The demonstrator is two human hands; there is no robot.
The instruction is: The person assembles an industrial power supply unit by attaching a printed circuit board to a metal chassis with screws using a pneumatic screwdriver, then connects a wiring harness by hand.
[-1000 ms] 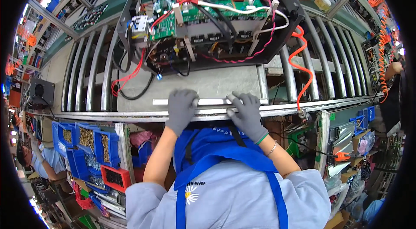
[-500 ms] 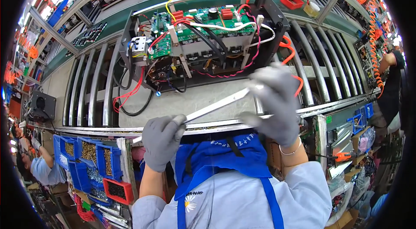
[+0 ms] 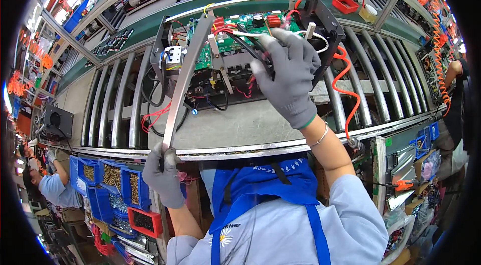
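The view is filled mainly by a roller conveyor (image 3: 235,125), its metal rollers broken near the front by a flat grey plate. On it a black casing (image 3: 329,17), open at the top and front, is set, and a green circuit board (image 3: 226,46) is held inside. To the left, below the conveyor's front edge, blue bins (image 3: 98,204) are filled with small metal parts. A long metal strip (image 3: 186,82) is held slanting upward, its upper end seen in front of the casing's left part; whether the casing is touched by it cannot be told. The strip's lower end is gripped by the gloved left hand (image 3: 164,177), with the fingers closed around it at the conveyor's front edge. The gloved right hand (image 3: 288,77) is held with fingers spread and nothing visibly grasped, over the casing's right half; whether the cables are touched cannot be told. Beside the blue bins, a red bin (image 3: 157,224) is filled with dark small parts. Inside the casing's left end a white switch block (image 3: 173,54) is seen.
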